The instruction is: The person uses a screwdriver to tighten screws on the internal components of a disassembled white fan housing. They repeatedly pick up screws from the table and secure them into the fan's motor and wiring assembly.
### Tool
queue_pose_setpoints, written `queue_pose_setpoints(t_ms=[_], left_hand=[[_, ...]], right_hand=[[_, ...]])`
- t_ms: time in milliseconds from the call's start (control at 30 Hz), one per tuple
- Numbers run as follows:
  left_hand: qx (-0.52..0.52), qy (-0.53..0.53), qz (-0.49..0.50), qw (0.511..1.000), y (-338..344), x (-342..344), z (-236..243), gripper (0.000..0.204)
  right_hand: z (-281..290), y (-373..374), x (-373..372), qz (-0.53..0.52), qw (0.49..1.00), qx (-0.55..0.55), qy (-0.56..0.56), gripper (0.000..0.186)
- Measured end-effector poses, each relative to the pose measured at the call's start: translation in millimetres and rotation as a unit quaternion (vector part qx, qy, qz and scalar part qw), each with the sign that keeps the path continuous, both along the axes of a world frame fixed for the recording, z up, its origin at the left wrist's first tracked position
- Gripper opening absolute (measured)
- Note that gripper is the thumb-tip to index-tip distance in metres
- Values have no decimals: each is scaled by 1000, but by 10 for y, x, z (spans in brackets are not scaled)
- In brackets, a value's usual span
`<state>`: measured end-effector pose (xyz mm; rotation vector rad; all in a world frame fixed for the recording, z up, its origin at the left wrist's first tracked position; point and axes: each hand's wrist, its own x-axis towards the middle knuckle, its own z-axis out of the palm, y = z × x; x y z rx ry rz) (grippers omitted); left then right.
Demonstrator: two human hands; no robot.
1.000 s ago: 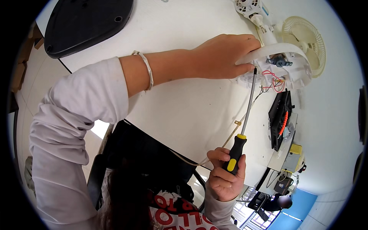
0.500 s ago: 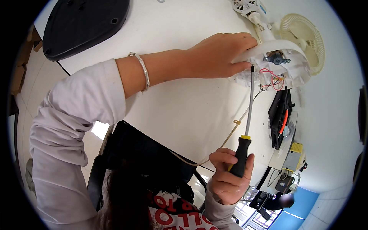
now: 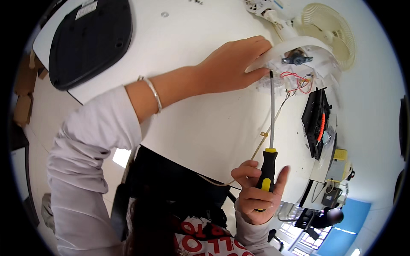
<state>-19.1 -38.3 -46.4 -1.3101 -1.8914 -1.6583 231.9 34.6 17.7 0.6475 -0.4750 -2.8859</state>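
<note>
White plastic forms the curved, open housing (image 3: 294, 42) that you hold near the far right edge of the white bench (image 3: 205, 128). Your left hand (image 3: 232, 66) is closed on the left end of its rim: the fingers go behind, where their tips are hidden, and the thumb lies on the lower side. Your right hand (image 3: 258, 198) grips the long screwdriver with the black and yellow handle and the grey metal shaft (image 3: 270, 150); the fingers curl around the handle, while the thumb stands slightly off it. The dark tip points to the housing, just beside your left thumb. Whether it sits in a screw cannot be told from this view.

As far as one can see, the housing is already open: its inner side is exposed, with a dark metal bracket (image 3: 297, 59) and a loop of thin red wires (image 3: 294, 74). A broad black plate with rounded corners (image 3: 92, 40) lies well apart at the upper left, with a small grey metal washer (image 3: 165, 14) on the bench to its right. Some work seems to remain, because the wires lie loose and no cover closes the housing. Behind it stands a pale yellow round fan grille (image 3: 337, 34); nearer to you lies a black case (image 3: 313, 115) with an orange coiled piece (image 3: 321, 128).
</note>
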Motion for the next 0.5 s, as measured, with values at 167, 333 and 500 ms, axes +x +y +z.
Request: queue_pose_setpoints(t_ms=[167,333,500], left_hand=[[-14,-23,-34,999,-19,13,95,23],[-30,-48,-42,998,-15,-17,88,21],[-51,-49,-37,997,-31,-13,91,20]], right_hand=[[52,-110,-44,-45,996,-66,-44,40],[-104,-91,-10,-39,991,-112,63,41],[-43,-112,-72,-62,987,-133,65,39]])
